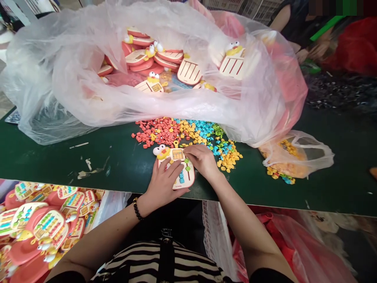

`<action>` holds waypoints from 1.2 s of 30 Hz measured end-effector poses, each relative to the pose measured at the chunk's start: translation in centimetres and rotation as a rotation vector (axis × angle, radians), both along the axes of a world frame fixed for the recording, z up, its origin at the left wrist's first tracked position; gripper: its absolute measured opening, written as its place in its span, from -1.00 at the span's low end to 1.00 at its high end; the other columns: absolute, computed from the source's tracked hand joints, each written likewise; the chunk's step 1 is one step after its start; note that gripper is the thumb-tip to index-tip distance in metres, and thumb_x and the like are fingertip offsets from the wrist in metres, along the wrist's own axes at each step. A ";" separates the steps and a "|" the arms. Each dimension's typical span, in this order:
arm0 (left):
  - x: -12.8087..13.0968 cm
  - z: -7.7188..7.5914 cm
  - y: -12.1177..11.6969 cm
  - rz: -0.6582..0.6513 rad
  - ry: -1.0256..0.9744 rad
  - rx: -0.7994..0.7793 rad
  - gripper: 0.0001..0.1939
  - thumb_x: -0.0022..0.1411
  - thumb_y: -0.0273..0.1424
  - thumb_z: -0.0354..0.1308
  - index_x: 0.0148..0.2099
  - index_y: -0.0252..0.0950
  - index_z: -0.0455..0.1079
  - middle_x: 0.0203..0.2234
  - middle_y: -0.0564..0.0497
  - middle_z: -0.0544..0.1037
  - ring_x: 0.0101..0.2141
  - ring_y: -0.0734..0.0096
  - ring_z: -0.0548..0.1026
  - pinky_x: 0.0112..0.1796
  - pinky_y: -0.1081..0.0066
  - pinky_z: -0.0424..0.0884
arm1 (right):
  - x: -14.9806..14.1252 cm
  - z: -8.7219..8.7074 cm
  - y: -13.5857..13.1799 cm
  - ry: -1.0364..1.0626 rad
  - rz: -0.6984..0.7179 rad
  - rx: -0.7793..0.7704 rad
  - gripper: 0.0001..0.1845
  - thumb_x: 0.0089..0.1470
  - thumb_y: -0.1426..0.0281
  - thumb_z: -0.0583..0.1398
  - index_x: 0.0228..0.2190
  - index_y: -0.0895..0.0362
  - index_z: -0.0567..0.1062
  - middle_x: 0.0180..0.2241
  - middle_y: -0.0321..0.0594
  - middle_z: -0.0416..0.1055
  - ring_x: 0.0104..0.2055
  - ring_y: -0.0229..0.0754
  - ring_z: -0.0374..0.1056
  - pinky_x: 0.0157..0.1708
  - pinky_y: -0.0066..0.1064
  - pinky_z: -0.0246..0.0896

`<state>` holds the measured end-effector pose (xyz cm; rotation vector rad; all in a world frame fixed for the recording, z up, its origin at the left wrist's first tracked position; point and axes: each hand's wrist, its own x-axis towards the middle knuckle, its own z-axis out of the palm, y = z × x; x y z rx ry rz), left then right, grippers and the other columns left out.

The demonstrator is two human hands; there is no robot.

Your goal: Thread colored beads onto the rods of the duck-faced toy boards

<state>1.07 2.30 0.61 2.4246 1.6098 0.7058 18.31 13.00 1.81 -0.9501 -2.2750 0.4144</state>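
Observation:
A small toy board [180, 173] with a yellow duck head and googly eyes lies on the green table [112, 161] near its front edge. My left hand [163, 184] rests on the board's left side, fingers laid flat over it, holding it down. My right hand [202, 159] sits at the board's upper right, fingers curled and pinched together over it; whatever is in the pinch is too small to name. Just beyond the board lies a spread of small coloured beads [188, 135] in red, yellow, blue and green.
A big clear plastic bag [73, 90] of unfilled duck boards fills the table's back. A small clear bag [294, 157] of beads lies at right. Below the table's front left is a heap of finished boards [41, 224]. Another person's arm [284, 17] shows at top right.

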 end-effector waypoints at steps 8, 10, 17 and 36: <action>-0.1 -0.2 -0.1 0.001 0.006 0.003 -0.36 0.12 -0.03 0.20 0.17 -0.24 0.30 0.13 -0.11 0.39 0.14 -0.06 0.23 0.17 -0.08 0.01 | 0.3 0.6 0.1 0.066 -0.033 -0.213 -0.87 0.16 0.40 0.15 -0.36 0.07 0.52 -0.29 -0.18 0.52 -0.22 -0.15 0.42 -0.20 -0.30 0.31; -0.1 -0.3 -0.1 0.000 0.008 0.007 -0.35 0.11 -0.03 0.20 0.17 -0.24 0.29 0.13 -0.11 0.39 0.14 -0.06 0.22 0.17 -0.07 0.01 | 0.2 1.0 0.5 0.122 -0.031 -0.374 -0.88 0.13 0.40 0.17 -0.39 0.09 0.52 -0.35 -0.23 0.51 -0.29 -0.18 0.41 -0.26 -0.34 0.31; 0.0 -0.2 -0.1 0.002 0.010 0.002 -0.33 0.10 -0.03 0.21 0.18 -0.23 0.29 0.12 -0.14 0.40 0.15 -0.07 0.21 0.17 -0.08 0.01 | 0.1 2.0 1.3 -0.033 -0.104 -0.340 -0.86 0.09 0.45 0.19 -0.41 0.09 0.58 -0.37 -0.20 0.46 -0.23 -0.15 0.36 -0.18 -0.30 0.25; -0.1 0.2 0.0 -0.028 -0.022 -0.039 -0.36 0.12 -0.03 0.20 0.17 -0.25 0.29 0.14 -0.10 0.39 0.14 -0.03 0.21 0.17 -0.07 -0.03 | -2.7 2.5 4.8 -0.475 -0.012 -0.097 -0.86 0.04 0.45 0.25 -0.50 0.09 0.62 -0.48 -0.17 0.44 -0.32 -0.12 0.33 -0.35 -0.35 0.18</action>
